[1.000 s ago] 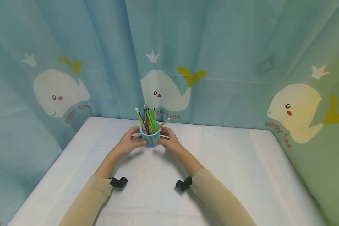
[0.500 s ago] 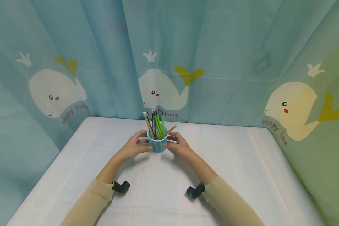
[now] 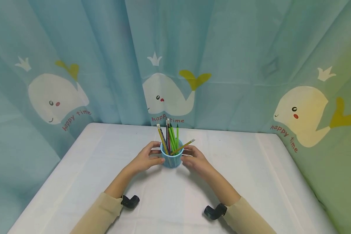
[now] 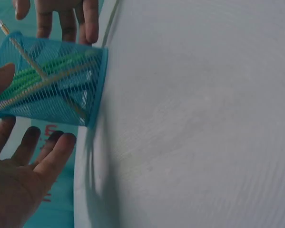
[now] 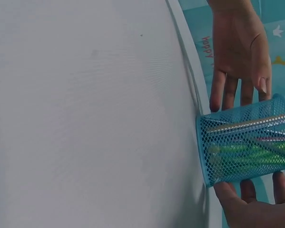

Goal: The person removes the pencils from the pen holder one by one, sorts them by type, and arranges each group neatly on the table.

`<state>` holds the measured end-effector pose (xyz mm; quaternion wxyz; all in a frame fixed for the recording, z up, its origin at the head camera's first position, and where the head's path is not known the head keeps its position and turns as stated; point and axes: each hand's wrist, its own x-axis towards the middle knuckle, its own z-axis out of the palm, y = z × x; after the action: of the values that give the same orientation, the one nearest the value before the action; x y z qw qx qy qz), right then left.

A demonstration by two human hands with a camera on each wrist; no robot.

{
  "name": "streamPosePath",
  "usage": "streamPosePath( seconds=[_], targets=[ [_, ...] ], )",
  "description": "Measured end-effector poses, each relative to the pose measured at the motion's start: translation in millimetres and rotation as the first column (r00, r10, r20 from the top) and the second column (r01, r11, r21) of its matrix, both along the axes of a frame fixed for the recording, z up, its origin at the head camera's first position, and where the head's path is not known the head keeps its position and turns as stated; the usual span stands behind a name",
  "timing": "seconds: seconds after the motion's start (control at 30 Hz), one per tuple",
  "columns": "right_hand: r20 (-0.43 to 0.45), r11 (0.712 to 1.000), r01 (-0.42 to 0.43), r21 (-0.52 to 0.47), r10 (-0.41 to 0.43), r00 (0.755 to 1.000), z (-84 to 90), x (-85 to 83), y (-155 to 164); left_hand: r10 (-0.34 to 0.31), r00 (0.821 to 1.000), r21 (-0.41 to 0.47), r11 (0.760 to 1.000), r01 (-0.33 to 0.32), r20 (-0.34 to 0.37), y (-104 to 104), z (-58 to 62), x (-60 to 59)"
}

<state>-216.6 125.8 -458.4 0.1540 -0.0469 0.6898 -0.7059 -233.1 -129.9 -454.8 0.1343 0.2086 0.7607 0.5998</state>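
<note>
A light-blue mesh pencil cup [image 3: 171, 162] stands upright between the two hands, its base right at the white tabletop. Inside it are several pencils: green ones [image 3: 173, 139], a yellow one [image 3: 162, 138] with a white eraser end, dark ones, and another yellow pencil [image 3: 187, 145] leaning out to the right. The left hand [image 3: 147, 159] holds the cup's left side, thumb in front and fingers behind. On the opposite side, the right hand [image 3: 197, 162] holds it in the same way. Both wrist views show the cup [image 4: 52, 90] between the two hands' fingertips.
A white cloth-covered table [image 3: 245, 182] spreads around the arms. Behind it hangs a blue-green curtain [image 3: 236, 48] printed with whales. A black wrist camera [image 3: 130, 201] sits on the left wrist and another wrist camera [image 3: 215, 212] on the right.
Both hands have brought the pencil cup nearer to the person and to the right, across the table. The head view has shifted slightly too.
</note>
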Motion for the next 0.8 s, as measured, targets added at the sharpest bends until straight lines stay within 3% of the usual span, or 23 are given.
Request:
streamPosePath(
  seconds=[0.23,0.4,0.67,0.8],
  targets=[
    [-0.013,1.0,-0.013,-0.01,0.013,1.0,-1.7,11.0,13,-0.036,0.999,0.033,0.999,0.037,-0.021,13,-4.3,2.2],
    [-0.021,1.0,-0.003,0.01,0.004,1.0,-4.4,12.9,23,-0.032,0.999,0.047,0.998,0.032,0.003,25,-6.4,0.7],
    [-0.012,0.996,0.091,-0.007,-0.091,0.996,2.6,-6.9,39,0.007,0.999,0.051,0.999,-0.01,0.05,36,-10.7,-2.9],
    [-0.043,0.996,0.08,0.027,-0.079,0.996,11.7,-18.8,40,0.011,0.998,0.071,0.997,-0.016,0.061,38,-11.6,-4.4]
  ],
)
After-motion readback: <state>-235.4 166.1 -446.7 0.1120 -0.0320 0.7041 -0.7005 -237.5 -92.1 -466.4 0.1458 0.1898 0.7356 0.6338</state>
